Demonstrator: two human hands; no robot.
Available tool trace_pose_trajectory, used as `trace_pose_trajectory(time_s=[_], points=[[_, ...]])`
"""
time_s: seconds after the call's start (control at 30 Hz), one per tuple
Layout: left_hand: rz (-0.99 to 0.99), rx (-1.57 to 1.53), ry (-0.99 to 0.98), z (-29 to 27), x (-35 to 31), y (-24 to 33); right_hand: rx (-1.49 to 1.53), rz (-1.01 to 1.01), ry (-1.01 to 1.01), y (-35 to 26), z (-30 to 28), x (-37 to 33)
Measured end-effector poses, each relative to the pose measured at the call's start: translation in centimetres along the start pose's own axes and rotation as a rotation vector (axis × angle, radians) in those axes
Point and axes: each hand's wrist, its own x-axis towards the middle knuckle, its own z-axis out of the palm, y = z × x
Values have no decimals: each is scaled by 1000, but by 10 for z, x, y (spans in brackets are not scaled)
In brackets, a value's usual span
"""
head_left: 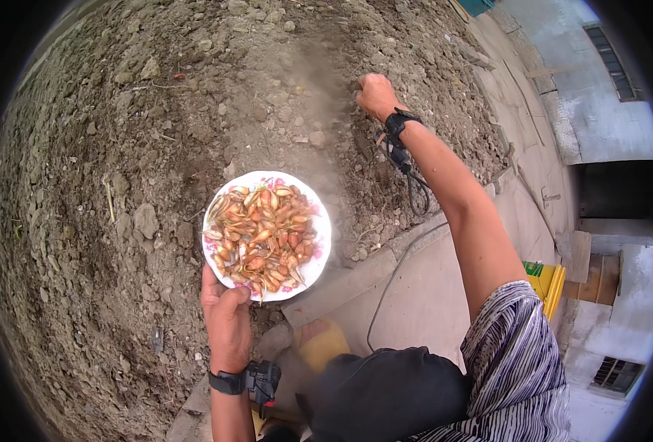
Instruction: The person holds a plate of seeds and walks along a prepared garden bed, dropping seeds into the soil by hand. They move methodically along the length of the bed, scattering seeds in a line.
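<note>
My left hand [228, 324] grips the near rim of a white plate [315, 272] with pink flowers on it, thumb on top and fingers beneath. Heaped on the plate are many small brown-orange onion bulbs [264, 232], like sets or shallots, some with dry pointed tips. My right hand [377, 96] reaches out over the tilled soil [142, 132], far right of the plate. Its fingers are curled together and turned away, so whatever they hold, if anything, is hidden. Black straps with small devices circle both wrists.
Loose, cloddy soil fills the left and middle. A stone-edged border [393, 254] separates it from a concrete path [429, 295]. A black cable [393, 283] trails from my right wrist. A yellow bucket [545, 283] stands by the path, near a pale wall [613, 132].
</note>
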Motion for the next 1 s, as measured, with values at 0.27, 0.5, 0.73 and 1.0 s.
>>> trace_pose_trajectory(time_s=[0.27,0.5,0.73,1.0], points=[[-7,-54,86,5,8,4,-102,-27,-64,10,34,28],[23,-91,61,10,23,5,-447,-159,-102,43,60,37],[80,-119,38,8,21,22,-385,-3,-170,29,63,50],[111,-54,31,6,8,25,-46,-81,5,-17,-21,-12]])
